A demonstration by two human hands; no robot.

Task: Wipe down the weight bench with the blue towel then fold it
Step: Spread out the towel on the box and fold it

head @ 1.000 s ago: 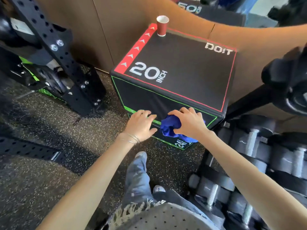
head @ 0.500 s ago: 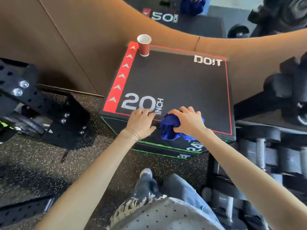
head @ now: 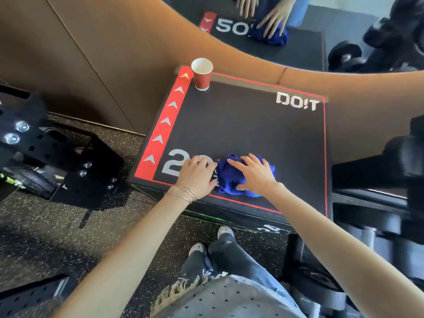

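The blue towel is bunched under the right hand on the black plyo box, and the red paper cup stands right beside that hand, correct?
No. The head view shows the red paper cup at the far left corner of the black plyo box, well apart from the right hand. The blue towel is indeed bunched under that hand.
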